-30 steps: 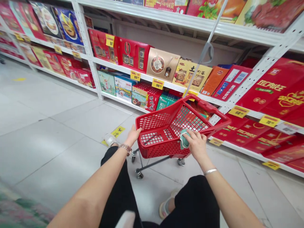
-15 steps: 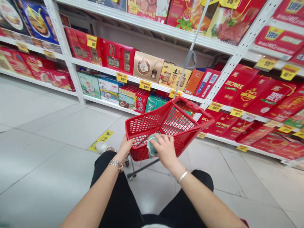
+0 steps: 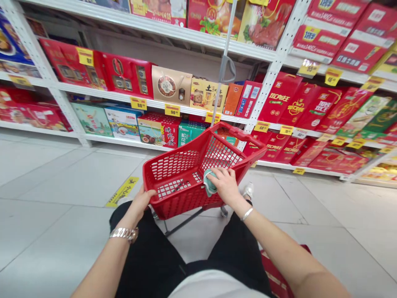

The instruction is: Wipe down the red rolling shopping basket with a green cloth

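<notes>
cloth (image 3: 209,183): we hold it bunched under our right hand (image 3: 226,187), fingers clenched on it, pressed to the right rim of the red basket (image 3: 178,167) | left hand (image 3: 143,201): fingers grasp the basket's left corner | beyond fingers: shelves (image 3: 102,96) of boxes

Silver link watch (image 3: 124,234) on left wrist; thin silver bangle (image 3: 247,214) on right; black trousers (image 3: 149,256); white top (image 3: 214,285).

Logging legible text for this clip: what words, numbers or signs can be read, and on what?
"88" on the left yellow tag on the shelf edge.
"98" on the second yellow tag right of it.
Boxes, other tags and the floor sticker: too blurred to read.
Red basket and green cloth: none.
</notes>
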